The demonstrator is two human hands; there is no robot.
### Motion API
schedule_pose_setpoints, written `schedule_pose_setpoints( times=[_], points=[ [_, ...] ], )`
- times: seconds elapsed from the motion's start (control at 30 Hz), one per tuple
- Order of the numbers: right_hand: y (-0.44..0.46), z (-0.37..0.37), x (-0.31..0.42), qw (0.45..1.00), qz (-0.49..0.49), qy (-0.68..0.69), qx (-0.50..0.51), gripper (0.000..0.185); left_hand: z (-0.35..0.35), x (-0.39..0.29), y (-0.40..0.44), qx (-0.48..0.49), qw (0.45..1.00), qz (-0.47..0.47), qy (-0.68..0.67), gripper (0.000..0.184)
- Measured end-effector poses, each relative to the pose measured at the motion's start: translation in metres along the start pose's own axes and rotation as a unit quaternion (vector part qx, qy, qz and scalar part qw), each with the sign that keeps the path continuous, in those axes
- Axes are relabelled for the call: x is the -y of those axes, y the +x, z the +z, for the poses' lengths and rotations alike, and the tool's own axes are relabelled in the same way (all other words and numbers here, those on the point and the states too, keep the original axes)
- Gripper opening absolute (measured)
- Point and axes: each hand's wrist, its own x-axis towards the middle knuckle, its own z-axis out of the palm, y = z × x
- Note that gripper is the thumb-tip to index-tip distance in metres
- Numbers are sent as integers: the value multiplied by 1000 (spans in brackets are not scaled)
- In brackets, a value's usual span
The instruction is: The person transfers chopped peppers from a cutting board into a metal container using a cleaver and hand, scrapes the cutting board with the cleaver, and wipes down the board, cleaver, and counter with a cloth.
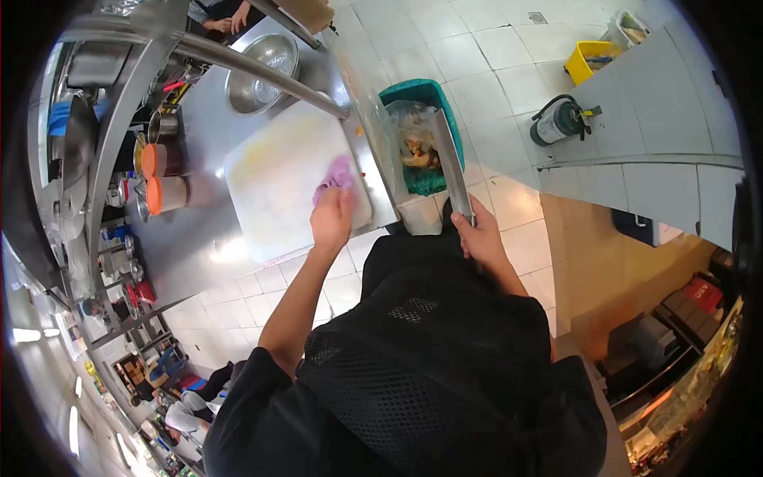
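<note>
My left hand [332, 219] is closed on a crumpled purple cloth [338, 172], pressed against the right part of a white cutting board [278, 191]. Faint yellow stains mark the board's far side. In my right hand [479, 233] is the handle of a large kitchen knife [452, 163]. Its long, wide blade points away from me, beside the edge of a green bin [451, 119] and clear of the board. Food scraps [420, 151] lie in the bin's plastic liner.
The board lies on a steel counter [187, 246]. Behind it stand a metal bowl [262, 75] and orange-lidded containers [165, 195], with a steel rail [238, 67] crossing above. A fire extinguisher [559, 123] and a yellow bin [586, 63] stand at right. Another person's hands [230, 20] show at the top.
</note>
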Motion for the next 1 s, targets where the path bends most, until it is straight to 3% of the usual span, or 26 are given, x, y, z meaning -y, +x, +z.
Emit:
schedule_pose_setpoints(
  times=[0.07, 0.13, 0.2, 0.23, 0.3, 0.63, 0.7, 0.8, 0.93, 1.0],
  points=[
    [2, -3, 4, 1000, -6, 2, 1, 55, -16, -13, 0, -94, 977, -97, -167, 26],
    [5, -7, 11, 1000, -8, -3, 8, 54, -19, -42, -7, -153, 970, -62, -179, 24],
    [9, -9, 18, 1000, -12, -2, 5, 54, -3, -66, -11, -131, 984, 118, -30, 21],
    [11, -10, 18, 1000, -12, -8, 9, 54, 15, -71, -17, -135, 984, 112, -32, 21],
    [16, -9, 18, 1000, -17, 20, 5, 54, 54, -70, -26, -14, 965, 119, 235, 26],
    [25, -10, 16, 999, 5, 35, -7, 51, 62, -66, 56, 9, 971, 41, 237, 38],
    [26, -13, 14, 999, 7, 39, -13, 50, 65, -63, 71, -6, 967, 24, 254, 48],
    [28, -16, 19, 998, 7, 51, -39, 49, 69, -67, 89, -18, 968, -5, 251, 38],
    [27, -24, 15, 997, 6, 64, -52, 56, 76, -63, 106, -42, 972, -2, 229, 36],
    [24, -25, 19, 995, -6, 70, -76, 42, 83, -54, 125, -131, 976, 107, 135, 29]
  ],
)
